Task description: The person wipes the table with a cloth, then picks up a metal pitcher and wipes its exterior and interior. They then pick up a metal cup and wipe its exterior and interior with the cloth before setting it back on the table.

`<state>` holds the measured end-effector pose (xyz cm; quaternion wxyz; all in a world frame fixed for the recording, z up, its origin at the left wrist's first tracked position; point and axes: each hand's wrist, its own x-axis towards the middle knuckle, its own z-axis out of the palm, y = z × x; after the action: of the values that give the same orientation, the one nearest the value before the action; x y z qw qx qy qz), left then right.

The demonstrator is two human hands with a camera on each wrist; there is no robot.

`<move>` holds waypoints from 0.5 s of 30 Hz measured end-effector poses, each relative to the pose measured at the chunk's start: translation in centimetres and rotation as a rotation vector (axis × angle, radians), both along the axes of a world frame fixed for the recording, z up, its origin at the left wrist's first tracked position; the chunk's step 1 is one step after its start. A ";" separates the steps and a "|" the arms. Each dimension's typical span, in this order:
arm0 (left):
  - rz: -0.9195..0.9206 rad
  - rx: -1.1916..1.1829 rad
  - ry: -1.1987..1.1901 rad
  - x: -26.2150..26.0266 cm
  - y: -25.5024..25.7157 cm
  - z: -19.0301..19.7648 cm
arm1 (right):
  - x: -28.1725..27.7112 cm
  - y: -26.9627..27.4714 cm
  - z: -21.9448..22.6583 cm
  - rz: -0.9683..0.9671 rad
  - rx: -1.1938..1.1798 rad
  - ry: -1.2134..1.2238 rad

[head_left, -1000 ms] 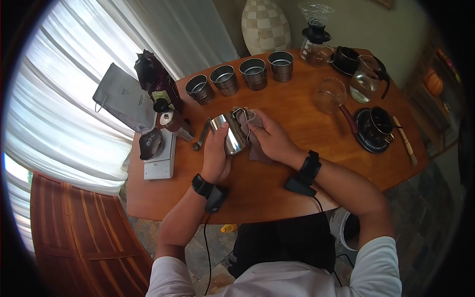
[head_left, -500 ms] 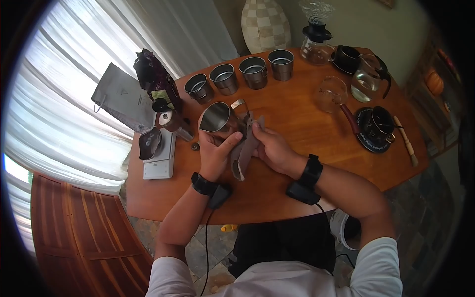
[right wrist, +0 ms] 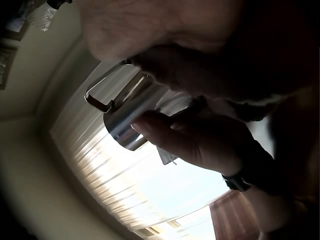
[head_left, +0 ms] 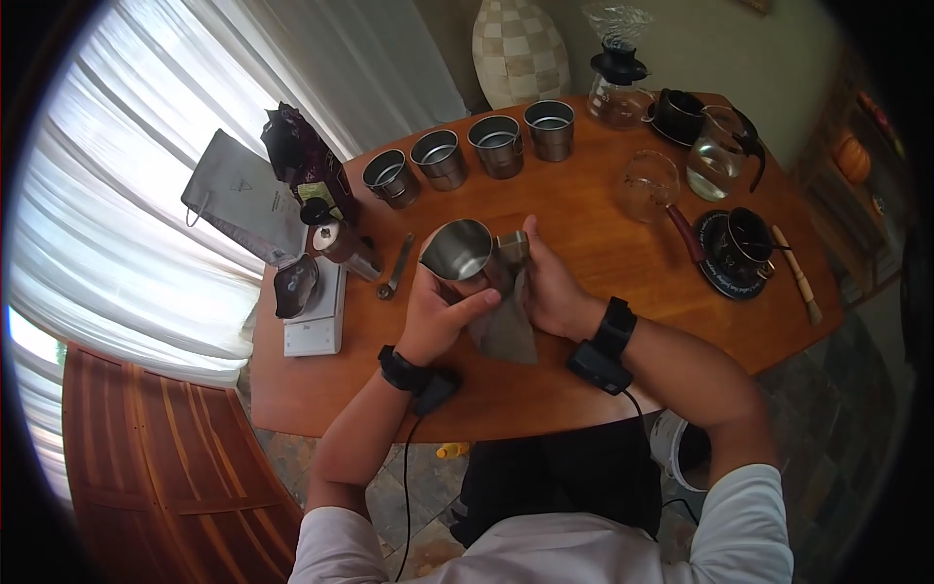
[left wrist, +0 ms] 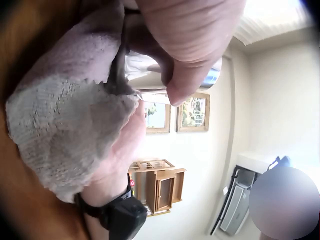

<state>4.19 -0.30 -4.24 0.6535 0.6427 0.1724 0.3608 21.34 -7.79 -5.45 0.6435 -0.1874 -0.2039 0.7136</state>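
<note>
In the head view a shiny steel milk pitcher (head_left: 460, 250) is held over the table, its open mouth facing up and its handle (head_left: 513, 245) pointing toward the right hand. My left hand (head_left: 433, 316) grips the pitcher's body from the near left, thumb across its side. My right hand (head_left: 556, 292), beside the handle, holds a grey-brown cloth (head_left: 508, 331) that hangs below the pitcher. The left wrist view shows the cloth (left wrist: 65, 130) close up, spread in front of the right forearm. In the right wrist view the pitcher's squared handle (right wrist: 97, 95) stands out from its body.
Several steel cups (head_left: 496, 148) line the table's back edge. On the left are a scale (head_left: 313, 336), a hand grinder (head_left: 347, 251), its crank (head_left: 396, 265) and coffee bags (head_left: 243, 195). To the right stand glass servers (head_left: 650, 185), a black cup (head_left: 747, 238) and a brush (head_left: 798, 277).
The pitcher has turned from lying sideways to mouth up and has shifted slightly right since half a second ago. The cloth, bunched at its rim earlier, now hangs below the handle.
</note>
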 end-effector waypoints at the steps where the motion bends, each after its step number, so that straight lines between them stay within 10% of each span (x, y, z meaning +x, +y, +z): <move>1: -0.034 0.107 0.049 0.0 0.0 0.2 | 0.6 0.4 -1.1 0.049 0.003 -0.010; 15: 0.109 0.451 0.177 0.3 0.3 0.2 | 3.8 0.2 3.1 -0.290 0.050 -0.109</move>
<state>4.45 0.03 -4.06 0.4554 0.7912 0.1785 0.3671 25.16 -7.56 -2.36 0.7322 -0.2373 -0.2269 0.5967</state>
